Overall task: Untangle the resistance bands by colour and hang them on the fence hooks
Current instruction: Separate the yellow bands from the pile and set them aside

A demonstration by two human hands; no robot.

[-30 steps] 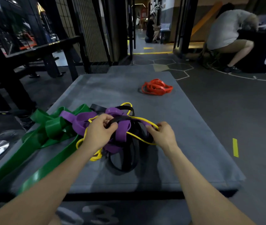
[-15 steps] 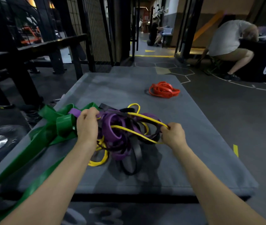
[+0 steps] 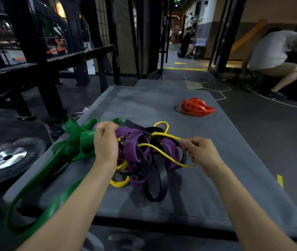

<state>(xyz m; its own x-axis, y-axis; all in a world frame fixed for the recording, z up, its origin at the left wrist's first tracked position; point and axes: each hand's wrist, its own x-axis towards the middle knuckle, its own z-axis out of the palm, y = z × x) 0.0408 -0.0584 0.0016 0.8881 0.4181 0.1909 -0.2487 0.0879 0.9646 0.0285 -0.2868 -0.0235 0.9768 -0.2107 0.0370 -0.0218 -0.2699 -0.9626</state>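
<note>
Your left hand grips the purple band at the near-left of the tangle, fingers curled round it. Your right hand pinches the thin yellow band, drawn taut to the right. The black band and green band lie in the same tangle on the grey mat. The red bands lie well apart, farther back.
</note>
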